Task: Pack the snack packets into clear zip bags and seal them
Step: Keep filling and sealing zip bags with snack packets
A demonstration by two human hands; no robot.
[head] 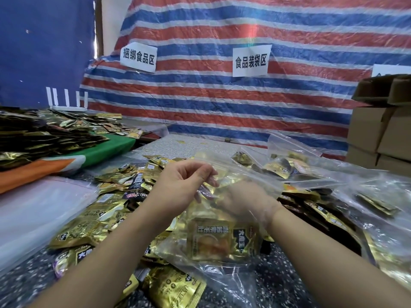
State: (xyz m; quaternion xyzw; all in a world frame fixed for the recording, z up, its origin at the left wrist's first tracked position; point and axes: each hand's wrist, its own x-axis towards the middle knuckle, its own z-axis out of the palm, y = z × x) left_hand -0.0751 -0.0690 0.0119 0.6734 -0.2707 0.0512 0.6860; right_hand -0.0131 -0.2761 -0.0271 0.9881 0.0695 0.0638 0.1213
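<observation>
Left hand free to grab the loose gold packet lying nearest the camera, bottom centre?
Probably not right away. The left hand is pinching the rim of the clear zip bag, holding it open while the right hand is inside it. The gold packet itself lies uncovered on the table, below the left forearm.

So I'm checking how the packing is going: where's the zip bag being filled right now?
In the head view, the zip bag lies centre, over loose packets, left hand holding its mouth and right hand inside.
</observation>
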